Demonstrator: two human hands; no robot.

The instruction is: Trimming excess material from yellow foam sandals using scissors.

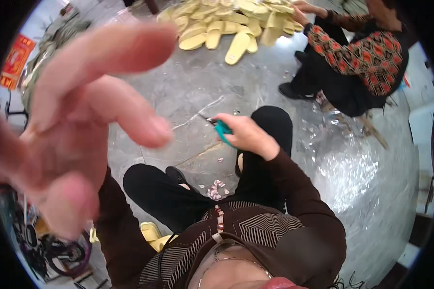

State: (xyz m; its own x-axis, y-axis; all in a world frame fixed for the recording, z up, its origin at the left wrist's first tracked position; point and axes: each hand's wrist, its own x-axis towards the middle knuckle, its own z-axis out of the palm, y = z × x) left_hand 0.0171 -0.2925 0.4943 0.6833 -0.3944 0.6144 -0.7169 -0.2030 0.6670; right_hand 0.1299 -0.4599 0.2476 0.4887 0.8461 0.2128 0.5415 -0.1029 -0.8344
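Note:
My left hand (pixel 74 127) is raised very close to the camera, slightly blurred, with its fingers spread and nothing between them. Over my right knee, my right hand (pixel 253 138) grips scissors (pixel 222 131) by their teal handles. Their dark blades point up and to the left, away from me. On the floor between my feet lie small pale pinkish scraps (pixel 217 191). Beside my left hip, partly behind my arm, are yellow slippers (pixel 150 231).
A large heap of yellow slippers (pixel 238 45) covers the floor ahead. At the right, a person (pixel 371 60) in a patterned top sits low, hands at the heap. A wooden stick (pixel 375 132) lies near them. A small bicycle (pixel 65 255) stands at the lower left.

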